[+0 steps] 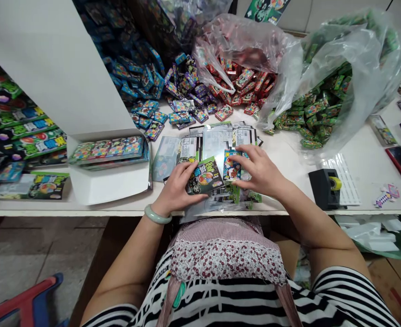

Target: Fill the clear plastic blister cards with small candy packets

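- red-and-blue frame [26, 302] over grey tiled floor [64, 254]
- open white cardboard box [112, 185] on white tabletop [287, 161]
- left hand [180, 185] grasps black-and-green printed packet [205, 178] above tabletop
- right hand [260, 170] pinches small blue printed box [228, 170] beside packet
- black tape dispenser [321, 188]

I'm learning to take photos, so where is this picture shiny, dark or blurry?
Head view: glare on the big clear bag and the clear plastic sleeves; head view: the blue boxes at the back look shadowy; head view: the red-and-blue plastic piece looks a bit soft, while the left hand and right hand look fairly sharp.
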A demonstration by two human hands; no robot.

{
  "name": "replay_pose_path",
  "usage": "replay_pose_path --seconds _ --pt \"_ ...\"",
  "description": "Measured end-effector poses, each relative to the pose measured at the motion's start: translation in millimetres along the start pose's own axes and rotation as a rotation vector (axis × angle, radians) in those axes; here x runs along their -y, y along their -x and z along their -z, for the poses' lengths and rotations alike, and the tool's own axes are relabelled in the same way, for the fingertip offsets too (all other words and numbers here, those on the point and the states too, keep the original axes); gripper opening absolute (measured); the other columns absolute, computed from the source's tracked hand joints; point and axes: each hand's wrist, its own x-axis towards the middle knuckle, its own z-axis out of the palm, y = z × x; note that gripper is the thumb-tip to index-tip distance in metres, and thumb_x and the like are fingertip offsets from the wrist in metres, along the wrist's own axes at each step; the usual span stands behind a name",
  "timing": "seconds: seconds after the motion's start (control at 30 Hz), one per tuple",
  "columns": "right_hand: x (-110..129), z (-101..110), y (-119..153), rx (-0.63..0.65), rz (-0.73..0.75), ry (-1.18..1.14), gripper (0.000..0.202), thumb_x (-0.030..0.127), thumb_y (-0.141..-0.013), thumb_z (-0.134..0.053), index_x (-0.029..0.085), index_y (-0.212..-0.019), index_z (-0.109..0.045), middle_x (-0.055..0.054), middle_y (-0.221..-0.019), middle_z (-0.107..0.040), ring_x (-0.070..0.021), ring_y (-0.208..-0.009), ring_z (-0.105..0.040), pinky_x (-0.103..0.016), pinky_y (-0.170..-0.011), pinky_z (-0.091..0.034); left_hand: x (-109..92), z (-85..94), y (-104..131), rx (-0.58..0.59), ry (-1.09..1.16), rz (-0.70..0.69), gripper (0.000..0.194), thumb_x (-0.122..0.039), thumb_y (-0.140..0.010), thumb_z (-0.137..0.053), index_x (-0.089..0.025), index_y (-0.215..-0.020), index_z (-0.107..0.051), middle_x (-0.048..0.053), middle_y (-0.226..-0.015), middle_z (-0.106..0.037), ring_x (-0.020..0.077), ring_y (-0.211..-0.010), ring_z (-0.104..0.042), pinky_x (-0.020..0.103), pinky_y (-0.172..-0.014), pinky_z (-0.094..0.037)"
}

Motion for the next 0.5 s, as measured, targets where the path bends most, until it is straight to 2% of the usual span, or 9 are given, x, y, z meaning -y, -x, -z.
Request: replay_pose_path --seconds 0.13,0.23,0.3,0.37,0.43,0.5 --pt "4 -2 4 0.192 0.088 -0.026 0.057 0.038 -0.082 -0.075 0.021 -0.132 -0.055 -0.018 -0.135 -0.054 -0.0366 -0.123 -0.051 -0.058 -0.102 -0.046 -5 -2.2 1 0.041 -0.032 -0.077 0.100 -0.056 -0.075 -0.077 -0.024 -0.156 -0.029 0.017 -0.135 -0.051 0.0366 -0.126 -0.052 0.055 -0.108 -0.045" --pt "2 -8 2 0.263 0.121 -0.135 0.061 0.043 -0.082 -0.075 0.023 -0.135 -0.052 -0.017 -0.136 -0.054 -0.0347 -0.125 -0.051 -0.058 -0.104 -0.046 -11 -2.3 4 0.069 -0.042 -0.110 0.100 -0.056 -0.076 -0.076 -0.024 -0.157 -0.027 0.017 -0.134 -0.052 0.0365 -0.125 -0.053 0.055 -0.108 -0.045" --pt "3 -14 0 0.243 0.087 -0.245 0.070 0.047 -0.082 -0.076 0.025 -0.141 -0.046 -0.016 -0.144 -0.048 -0.0337 -0.133 -0.047 -0.057 -0.109 -0.044 -14 -2.7 4 0.057 -0.038 -0.101 0.100 -0.057 -0.076 -0.076 -0.024 -0.156 -0.027 0.017 -0.134 -0.051 0.0361 -0.125 -0.053 0.055 -0.107 -0.046" --pt "8 -20 1 0.157 -0.025 -0.334 0.078 0.053 -0.079 -0.077 0.027 -0.143 -0.041 -0.016 -0.152 -0.039 -0.0342 -0.142 -0.039 -0.057 -0.114 -0.040 -18 -3.9 3 0.017 -0.040 -0.062 0.099 -0.057 -0.075 -0.076 -0.022 -0.154 -0.029 0.017 -0.132 -0.051 0.0358 -0.123 -0.054 0.055 -0.105 -0.048" --pt "16 -25 4 0.070 -0.181 -0.386 0.075 0.058 -0.078 -0.076 0.029 -0.139 -0.045 -0.015 -0.153 -0.036 -0.0355 -0.145 -0.034 -0.060 -0.117 -0.037 -23 -6.7 1 -0.046 -0.052 -0.006 0.097 -0.056 -0.073 -0.078 -0.020 -0.151 -0.033 0.018 -0.129 -0.052 0.0357 -0.121 -0.054 0.055 -0.102 -0.050" --pt "25 -30 9 0.026 -0.318 -0.458 0.064 0.059 -0.081 -0.073 0.030 -0.133 -0.050 -0.014 -0.150 -0.038 -0.0353 -0.145 -0.035 -0.060 -0.115 -0.039 -30 -11.1 -1 -0.123 -0.070 0.036 0.096 -0.053 -0.071 -0.080 -0.018 -0.148 -0.035 0.017 -0.127 -0.052 0.0357 -0.119 -0.054 0.055 -0.100 -0.051"
